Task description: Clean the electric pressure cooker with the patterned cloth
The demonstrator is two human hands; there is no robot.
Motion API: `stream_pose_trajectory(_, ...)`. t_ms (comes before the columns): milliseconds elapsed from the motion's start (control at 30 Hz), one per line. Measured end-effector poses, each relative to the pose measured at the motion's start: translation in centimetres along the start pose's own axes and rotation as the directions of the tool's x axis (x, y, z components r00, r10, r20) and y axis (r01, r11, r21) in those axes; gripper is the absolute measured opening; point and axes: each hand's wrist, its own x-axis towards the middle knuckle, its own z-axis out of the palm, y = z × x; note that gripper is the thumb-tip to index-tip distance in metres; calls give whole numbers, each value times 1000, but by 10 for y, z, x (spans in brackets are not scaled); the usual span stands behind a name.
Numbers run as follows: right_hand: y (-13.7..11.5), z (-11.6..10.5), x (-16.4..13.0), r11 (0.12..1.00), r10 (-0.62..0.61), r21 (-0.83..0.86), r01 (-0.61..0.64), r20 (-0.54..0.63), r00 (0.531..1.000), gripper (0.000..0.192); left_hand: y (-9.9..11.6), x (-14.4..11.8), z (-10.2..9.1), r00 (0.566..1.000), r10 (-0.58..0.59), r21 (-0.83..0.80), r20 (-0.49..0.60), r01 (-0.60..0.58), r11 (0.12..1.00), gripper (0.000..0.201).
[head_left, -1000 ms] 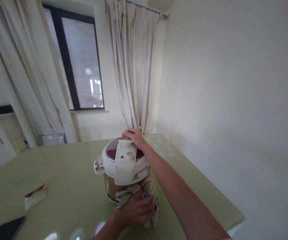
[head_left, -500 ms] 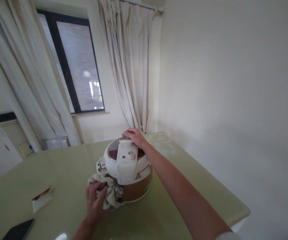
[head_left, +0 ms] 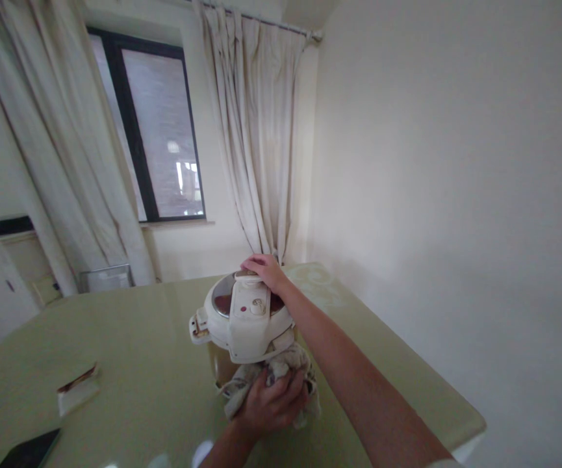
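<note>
Cooker round, glossy | right hand flat on lid | left hand grip bunching crumpled cloth

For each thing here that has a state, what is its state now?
Cooker: lid shut, upright on table.
Cloth: crumpled, pressed on cooker's side.
Left hand: gripping cloth.
Right hand: resting on lid.
Curtains: drawn open.
Phone: lying flat, screen dark.

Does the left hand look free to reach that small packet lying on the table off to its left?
Probably yes. The left hand is pressing a cloth against the cooker, but the table between it and the packet is bare; it would have to leave the cloth.
</note>
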Motion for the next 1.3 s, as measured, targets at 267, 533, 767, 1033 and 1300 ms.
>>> stream_pose_trajectory(267, 7, -1, 1, 1000, 12, 12, -12, -11, 1000, 22, 13, 41, 7, 994, -18, 39, 107, 14, 999, 22)
stream_pose_trajectory(533, 4, 0, 0, 1000, 15, 26, -15, -5, 1000, 23, -29, -25, -54, 969, -245, -104, -24, 241, 965, 23)
stream_pose_trajectory(767, -1, 0, -2, 1000, -23, -7, 23, 6, 1000, 21, -42, -35, -63, 911, -389, -106, -139, 377, 920, 25)
stream_pose_trajectory(1033, 2, 1, 1, 999, -14, 40, 13, 18, 1000, 23, -11, -14, -36, 879, -425, -51, -218, 425, 904, 25)
stream_pose_trajectory(1300, 3, 0, 3, 999, -10, 32, 9, 17, 1000, 23, 8, 8, -25, 897, -410, 11, -167, 417, 909, 28)
